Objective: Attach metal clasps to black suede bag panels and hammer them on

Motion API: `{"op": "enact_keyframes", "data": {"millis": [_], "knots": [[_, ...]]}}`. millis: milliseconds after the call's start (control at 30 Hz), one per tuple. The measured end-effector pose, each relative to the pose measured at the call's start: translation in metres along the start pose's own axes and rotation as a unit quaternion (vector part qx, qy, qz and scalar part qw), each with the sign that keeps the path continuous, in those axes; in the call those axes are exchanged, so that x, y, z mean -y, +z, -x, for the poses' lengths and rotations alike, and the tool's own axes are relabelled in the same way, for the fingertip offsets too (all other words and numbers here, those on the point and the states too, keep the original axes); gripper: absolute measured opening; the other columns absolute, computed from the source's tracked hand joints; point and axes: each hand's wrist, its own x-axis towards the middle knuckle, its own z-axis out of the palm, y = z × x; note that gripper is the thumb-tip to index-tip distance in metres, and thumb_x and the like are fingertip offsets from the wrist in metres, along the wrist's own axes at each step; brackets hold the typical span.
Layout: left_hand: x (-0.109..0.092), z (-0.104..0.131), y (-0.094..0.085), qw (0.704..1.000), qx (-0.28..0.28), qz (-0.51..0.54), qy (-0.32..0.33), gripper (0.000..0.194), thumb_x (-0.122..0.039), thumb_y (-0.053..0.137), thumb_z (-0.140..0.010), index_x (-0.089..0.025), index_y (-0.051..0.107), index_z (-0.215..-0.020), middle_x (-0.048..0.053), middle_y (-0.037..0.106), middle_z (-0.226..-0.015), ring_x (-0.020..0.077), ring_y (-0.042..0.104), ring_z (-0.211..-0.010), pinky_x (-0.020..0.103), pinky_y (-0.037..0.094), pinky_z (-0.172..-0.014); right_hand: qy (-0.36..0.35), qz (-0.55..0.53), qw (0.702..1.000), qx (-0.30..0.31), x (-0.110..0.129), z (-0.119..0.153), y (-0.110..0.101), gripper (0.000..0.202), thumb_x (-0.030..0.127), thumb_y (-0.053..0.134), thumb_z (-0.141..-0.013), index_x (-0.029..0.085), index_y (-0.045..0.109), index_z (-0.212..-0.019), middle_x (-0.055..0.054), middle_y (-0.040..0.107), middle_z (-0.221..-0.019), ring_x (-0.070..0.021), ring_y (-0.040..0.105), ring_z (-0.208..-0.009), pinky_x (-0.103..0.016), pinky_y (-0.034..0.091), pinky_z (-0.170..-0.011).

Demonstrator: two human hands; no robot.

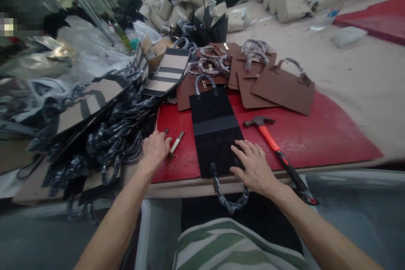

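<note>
A black bag panel lies flat on the red mat, with a plastic-wrapped handle at its near end and another wrapped handle at its far end. My right hand rests open on the panel's right edge, fingers spread. At the mat's left side, my left hand is closed, and a small dark tip shows beyond its fingers; the rest is hidden. Just right of that hand lies a short metal tool. A claw hammer with an orange and black grip lies right of the panel.
Brown bag panels with wrapped handles overlap at the mat's far side. On the left, black-and-beige panels are heaped with many wrapped handles. Behind stand beige bag pieces. A clear plastic cup stands at the far right.
</note>
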Motion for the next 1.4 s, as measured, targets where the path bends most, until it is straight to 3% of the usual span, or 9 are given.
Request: {"op": "enact_keyframes", "data": {"millis": [100,167,367,533,700,833,933,1167,1400], "knots": [[-0.009,-0.001,0.002,0.994,0.082,0.066,0.014,0.039,-0.056,0.056,-0.088,-0.02,0.071,-0.087,0.01,0.073,-0.088,0.0265,0.069,-0.083,0.031,0.047,-0.07,0.011,-0.004,1.0,0.02,0.002,0.0,-0.003,0.061,0.037,0.065,-0.087,0.016,0.051,-0.142,-0.014,0.039,-0.154,-0.0352,0.029,-0.143,-0.057,0.025,-0.117],[-0.013,-0.003,0.004,0.992,0.103,0.071,-0.013,0.033,-0.053,0.063,-0.083,-0.02,0.07,-0.084,0.009,0.073,-0.084,0.0259,0.068,-0.082,0.03,0.044,-0.067,0.01,-0.003,1.0,0.023,0.002,0.0,-0.004,0.061,0.037,0.064,-0.087,0.017,0.051,-0.143,-0.014,0.039,-0.155,-0.0349,0.03,-0.143,-0.057,0.025,-0.117],[-0.01,0.0,0.013,0.987,0.088,0.118,-0.057,0.02,-0.04,0.066,-0.084,-0.021,0.069,-0.087,0.007,0.075,-0.092,0.0215,0.069,-0.085,0.027,0.043,-0.067,-0.031,0.024,0.998,-0.044,-0.01,0.0,0.01,0.054,0.042,0.053,-0.09,0.018,0.053,-0.139,-0.014,0.045,-0.149,-0.0368,0.038,-0.138,-0.06,0.035,-0.109],[-0.004,0.017,0.024,0.976,0.015,0.21,-0.049,0.023,-0.041,0.064,-0.086,-0.02,0.072,-0.085,0.008,0.075,-0.088,0.0224,0.069,-0.086,0.029,0.046,-0.074,-0.081,0.051,0.99,-0.1,-0.021,-0.006,0.022,0.055,0.053,0.04,-0.096,0.018,0.055,-0.136,-0.015,0.05,-0.145,-0.0393,0.046,-0.131,-0.06,0.042,-0.1],[0.038,0.027,0.025,0.964,-0.057,0.226,-0.128,0.024,-0.029,0.051,-0.093,-0.019,0.073,-0.096,0.008,0.075,-0.102,0.0207,0.068,-0.098,0.028,0.047,-0.085,-0.108,0.078,0.985,-0.111,-0.021,-0.008,0.019,0.059,0.058,0.033,-0.098,0.016,0.054,-0.135,-0.016,0.052,-0.142,-0.0404,0.049,-0.127,-0.059,0.044,-0.096],[0.089,0.03,0.03,0.958,-0.035,0.213,-0.188,0.024,-0.027,0.053,-0.09,-0.018,0.074,-0.094,0.011,0.076,-0.098,0.0235,0.07,-0.095,0.029,0.048,-0.081,-0.126,0.089,0.981,-0.115,-0.023,-0.01,0.019,0.057,0.056,0.032,-0.099,0.016,0.052,-0.134,-0.017,0.052,-0.141,-0.0413,0.051,-0.124,-0.058,0.045,-0.095],[0.108,0.031,0.036,0.96,-0.002,0.214,-0.181,0.019,-0.029,0.059,-0.084,-0.02,0.075,-0.085,0.01,0.077,-0.09,0.0243,0.071,-0.091,0.029,0.048,-0.078,-0.131,0.088,0.981,-0.113,-0.025,-0.012,0.02,0.057,0.056,0.033,-0.099,0.016,0.05,-0.136,-0.017,0.051,-0.141,-0.041,0.052,-0.122,-0.057,0.046,-0.094],[0.104,0.03,0.045,0.975,0.051,0.145,-0.16,0.021,-0.027,0.056,-0.085,-0.02,0.075,-0.093,0.016,0.076,-0.099,0.0299,0.07,-0.101,0.034,0.05,-0.084,-0.136,0.075,0.983,-0.094,-0.027,-0.014,0.018,0.056,0.056,0.038,-0.096,0.018,0.049,-0.137,-0.017,0.052,-0.139,-0.0394,0.053,-0.122,-0.055,0.045,-0.096],[0.099,0.03,0.033,0.982,0.092,0.086,-0.141,0.029,-0.03,0.051,-0.089,-0.014,0.074,-0.096,0.02,0.074,-0.101,0.0323,0.071,-0.101,0.036,0.053,-0.085,-0.12,0.065,0.987,-0.084,-0.023,-0.014,0.017,0.056,0.055,0.04,-0.097,0.017,0.051,-0.136,-0.018,0.051,-0.141,-0.0403,0.05,-0.124,-0.057,0.045,-0.096]]}}
